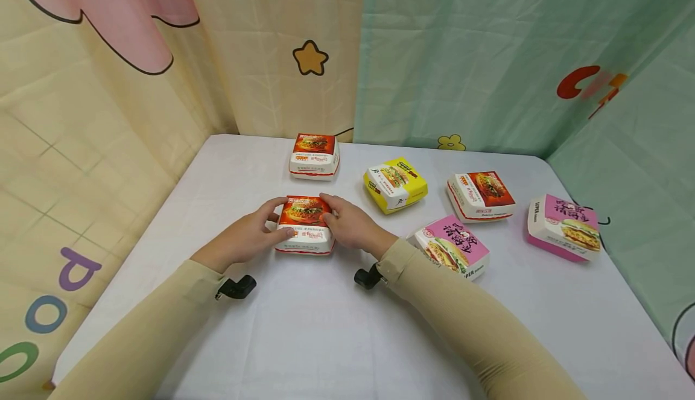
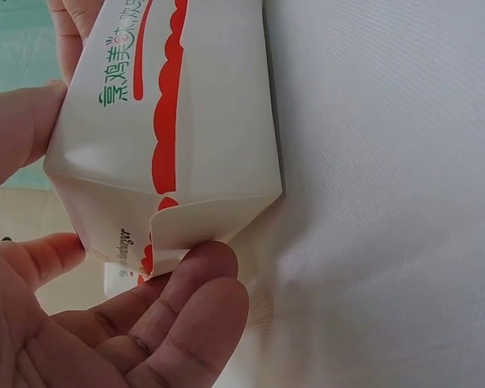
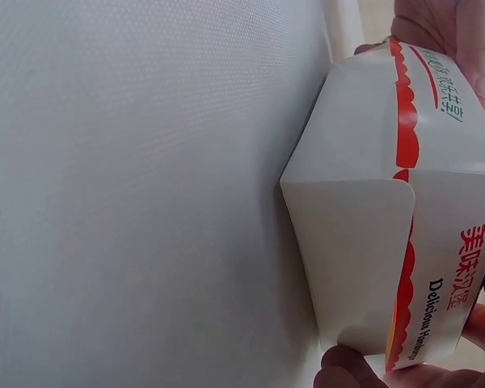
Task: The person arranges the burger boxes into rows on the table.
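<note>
Left of centre on the white-covered table [image 1: 293, 333], a red-topped hamburger carton [image 1: 305, 240] sits between two hands, burger picture up, printed white band toward the wearer. Left hand [image 1: 245, 235] grips its left side, thumb over the near top edge, fingers curled at the side. Right hand [image 1: 355, 225] grips the opposite side, thumb at the top's right edge, a finger reaching the far right corner. Underside meets or nearly meets the cloth; cannot tell whether all of it bears down.

Handling, by judgement: thin folded card, likely light; contents hidden, so weight uncertain. Walls probably stiff at the creases, springy mid-panel, easily dented by a hard squeeze. Surface looks smooth, perhaps a little slick. Best hold: both sides low, near the corners, pressure even. Side flaps, one seen by the left wrist [image 2: 202, 218], have a loose-looking edge that a fingertip could catch.

Edges and room: straight behind, a second red-topped carton [image 1: 314, 161], a short gap off, close to the table's back edge and the curtain [image 1: 304, 14]. Behind and to the right, a yellow carton [image 1: 395, 186]. Beside the right forearm, a pink carton [image 1: 453, 246], part hidden by the sleeve [image 1: 456, 303]; an elbow swing could nudge it. Farther right, another red-topped box [image 1: 481, 196] and another pink one [image 1: 564, 226]. Widest stretches of cloth: toward the wearer, and left to the slanting table edge.
</note>
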A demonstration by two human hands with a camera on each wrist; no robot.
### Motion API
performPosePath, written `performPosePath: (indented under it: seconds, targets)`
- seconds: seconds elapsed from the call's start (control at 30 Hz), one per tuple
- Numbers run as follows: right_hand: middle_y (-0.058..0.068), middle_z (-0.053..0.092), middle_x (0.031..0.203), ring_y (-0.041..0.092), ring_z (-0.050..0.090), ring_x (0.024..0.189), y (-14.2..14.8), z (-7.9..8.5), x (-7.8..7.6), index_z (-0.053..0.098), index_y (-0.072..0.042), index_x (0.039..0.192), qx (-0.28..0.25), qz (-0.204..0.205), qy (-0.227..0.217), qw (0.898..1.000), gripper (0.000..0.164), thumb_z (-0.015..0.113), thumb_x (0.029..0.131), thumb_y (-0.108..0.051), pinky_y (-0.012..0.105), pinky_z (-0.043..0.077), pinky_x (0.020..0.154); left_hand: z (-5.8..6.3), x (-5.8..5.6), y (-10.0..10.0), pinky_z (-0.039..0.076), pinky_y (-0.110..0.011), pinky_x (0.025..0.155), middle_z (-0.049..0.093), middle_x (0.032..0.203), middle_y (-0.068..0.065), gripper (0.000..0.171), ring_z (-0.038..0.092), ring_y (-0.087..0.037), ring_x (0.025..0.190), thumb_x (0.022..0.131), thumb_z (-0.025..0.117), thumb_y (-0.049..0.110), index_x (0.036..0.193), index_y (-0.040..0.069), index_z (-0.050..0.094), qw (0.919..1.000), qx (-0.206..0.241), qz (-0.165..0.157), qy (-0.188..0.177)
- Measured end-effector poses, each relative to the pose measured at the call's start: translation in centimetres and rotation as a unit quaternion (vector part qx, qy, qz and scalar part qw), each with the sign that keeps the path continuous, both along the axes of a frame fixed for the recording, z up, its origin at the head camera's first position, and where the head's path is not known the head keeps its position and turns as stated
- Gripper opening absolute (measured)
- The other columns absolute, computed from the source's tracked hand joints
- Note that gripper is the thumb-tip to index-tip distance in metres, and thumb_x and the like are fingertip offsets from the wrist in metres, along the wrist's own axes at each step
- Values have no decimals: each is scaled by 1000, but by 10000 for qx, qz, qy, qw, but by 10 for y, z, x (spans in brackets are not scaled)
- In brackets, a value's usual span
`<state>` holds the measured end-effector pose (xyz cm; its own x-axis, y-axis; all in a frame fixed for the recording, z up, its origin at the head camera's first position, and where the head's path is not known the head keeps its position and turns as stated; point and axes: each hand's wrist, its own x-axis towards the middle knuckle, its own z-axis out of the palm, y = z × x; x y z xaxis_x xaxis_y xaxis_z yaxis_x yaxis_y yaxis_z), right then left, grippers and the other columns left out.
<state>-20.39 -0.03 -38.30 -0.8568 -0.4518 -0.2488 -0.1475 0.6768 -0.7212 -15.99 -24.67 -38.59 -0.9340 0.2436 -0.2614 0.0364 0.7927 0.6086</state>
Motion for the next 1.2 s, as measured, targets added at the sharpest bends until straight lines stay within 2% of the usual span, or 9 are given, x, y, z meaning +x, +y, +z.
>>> performPosePath:
  seconds: [0.27, 0.33, 0.43, 0.57, 0.73, 0.9, 1.03, 1.2]
  targets:
    - [2, 32, 173, 22, 28, 161, 1, 0, -1, 28, -22, 168, -19, -84, -34, 10000, 59, 47, 113, -29, 47, 27, 130, 4, -2, -2, 53, -55, 101, 55, 151, -18, 91, 67, -33, 122, 97, 60, 68, 167, 25, 21, 9999, -121, -92, 42]
    - [2, 31, 174, 21, 30, 160, 1, 1, -2, 27, -23, 168, -49, -128, -65, 9999, 60, 46, 113, -30, 47, 28, 130, 8, -3, -4, 52, -56, 103, 55, 152, -19, 90, 67, -34, 123, 99, 59, 67, 168, 24, 21, 9998, -153, -128, 52]
    - [3, 31, 173, 22, 39, 153, 2, 4, -4, 27, -23, 168, -133, -279, -90, 9995, 59, 45, 112, -31, 47, 35, 125, 14, -6, -7, 50, -59, 106, 53, 155, -20, 89, 65, -38, 127, 101, 56, 66, 168, 21, 19, 9997, -185, -104, 71]
    - [5, 38, 171, 24, 43, 150, 4, 11, -8, 31, -24, 167, -90, -547, 55, 9984, 59, 47, 112, -35, 49, 40, 122, 24, -14, -12, 47, -63, 110, 50, 158, -20, 85, 57, -43, 137, 104, 53, 62, 169, 19, 18, 9997, -199, -6, 151]
    - [9, 38, 170, 26, 36, 157, 5, 21, -16, 31, -24, 167, -179, -764, 154, 9968, 61, 50, 111, -37, 51, 34, 126, 35, -31, -20, 42, -64, 115, 48, 160, -20, 89, 49, -47, 143, 103, 49, 68, 169, 18, 18, 9992, -305, 128, 236]
    - [8, 35, 171, 27, 32, 160, 4, 30, -27, 29, -23, 168, -256, -852, 216, 9958, 63, 52, 110, -38, 51, 32, 128, 41, -54, -24, 38, -64, 118, 46, 161, -22, 93, 46, -47, 146, 102, 47, 71, 169, 14, 18, 9986, -412, 170, 288]
    - [5, 35, 172, 26, 31, 160, 4, 34, -40, 29, -23, 168, -61, -819, 404, 9958, 64, 52, 110, -38, 49, 30, 129, 42, -72, -24, 35, -64, 120, 45, 162, -23, 93, 44, -47, 147, 102, 46, 71, 169, 12, 19, 9979, -514, 176, 340]
    - [5, 34, 172, 25, 30, 161, 3, 35, -59, 29, -20, 168, 193, -639, 640, 9957, 65, 53, 110, -36, 47, 28, 130, 42, -93, -22, 32, -64, 123, 43, 163, -22, 91, 41, -46, 149, 103, 46, 70, 169, 14, 18, 9978, -560, 247, 265]
